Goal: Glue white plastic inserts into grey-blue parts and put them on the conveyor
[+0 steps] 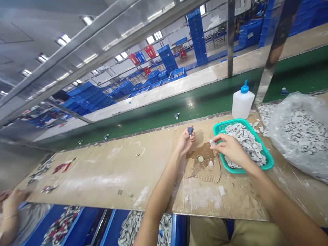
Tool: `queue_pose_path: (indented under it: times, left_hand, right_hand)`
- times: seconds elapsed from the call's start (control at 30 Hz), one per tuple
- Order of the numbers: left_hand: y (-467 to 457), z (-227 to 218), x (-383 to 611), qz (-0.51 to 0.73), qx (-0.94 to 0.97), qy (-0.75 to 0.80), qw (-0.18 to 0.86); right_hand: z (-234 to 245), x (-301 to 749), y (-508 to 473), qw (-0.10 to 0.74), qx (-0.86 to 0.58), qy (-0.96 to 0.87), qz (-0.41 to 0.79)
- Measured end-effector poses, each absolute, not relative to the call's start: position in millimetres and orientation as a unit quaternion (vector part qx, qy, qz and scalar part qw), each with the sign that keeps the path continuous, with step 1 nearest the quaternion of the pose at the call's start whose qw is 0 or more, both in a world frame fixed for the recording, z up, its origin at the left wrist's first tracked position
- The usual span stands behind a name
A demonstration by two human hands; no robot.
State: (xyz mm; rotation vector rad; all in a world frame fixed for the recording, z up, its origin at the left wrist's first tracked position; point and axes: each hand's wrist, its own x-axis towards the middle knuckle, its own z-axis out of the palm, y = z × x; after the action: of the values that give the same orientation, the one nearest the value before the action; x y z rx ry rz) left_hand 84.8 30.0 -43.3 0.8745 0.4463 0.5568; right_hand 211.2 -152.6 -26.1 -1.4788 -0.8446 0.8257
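My left hand [185, 141] is closed around a small dark blue-grey piece [190, 131], which pokes up above the fingers. In a pinch, my right hand [229, 147] holds a small whitish piece [212, 142] near the left side of a teal basket [269, 165]. Many flat grey-white pieces [242, 136] fill that basket. Below and between the hands lies a torn bit of cardboard [205, 172] with a dark wet stain. On the stain sits a small round dish or cap [201, 159] with something pale in it.
A white squeeze bottle [242, 104] stands behind the basket. To the right is a clear bag [279, 136] of grey-white pieces. The green conveyor [153, 119] carries scattered small parts. Blue bins [110, 227] sit below the table edge; another person's hand [14, 198] is at far left.
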Motion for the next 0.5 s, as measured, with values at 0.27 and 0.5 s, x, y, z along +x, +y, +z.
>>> queue_pose_path:
  times: [0.27,0.5]
  left_hand:
    - [17.4,-50.6,45.9,0.286,0.449,0.23,0.815]
    - [19.3,-59.0,42.9,0.352,0.439,0.216,0.798]
  right_hand:
    - [-34.8,172.3,-144.6,0.526,-0.662,-0.426,0.321]
    - [-33.7,162.9,-142.7,0.438,-0.691,-0.543,0.191]
